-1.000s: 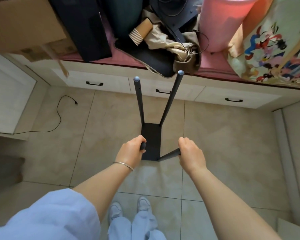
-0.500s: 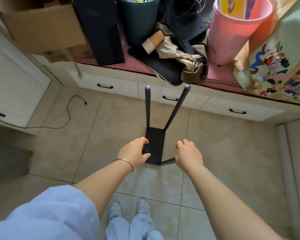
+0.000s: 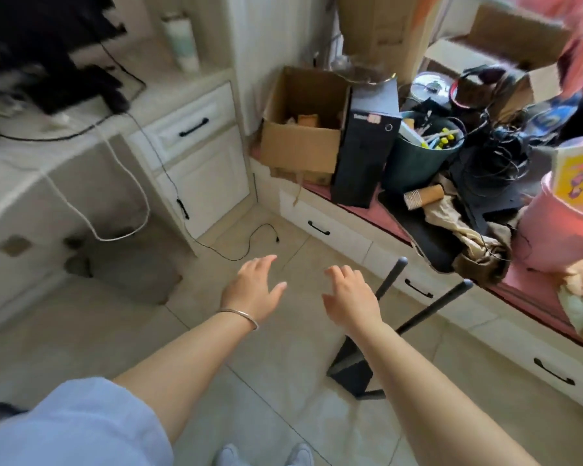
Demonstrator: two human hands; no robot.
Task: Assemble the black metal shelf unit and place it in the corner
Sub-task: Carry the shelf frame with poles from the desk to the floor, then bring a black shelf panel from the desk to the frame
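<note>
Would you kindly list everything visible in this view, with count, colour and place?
Shelf unit: one, black, on the floor tiles, legs up, beside the drawers.
Cardboard box: one, brown, open, on the bench near the corner.
Computer tower: one, black, right of the box.
Bucket: one, dark green, right of the tower.
Pink bucket: one, at the right edge.
Loose cable: one, black, on the floor.
Hands: left and right, open, holding nothing.
</note>
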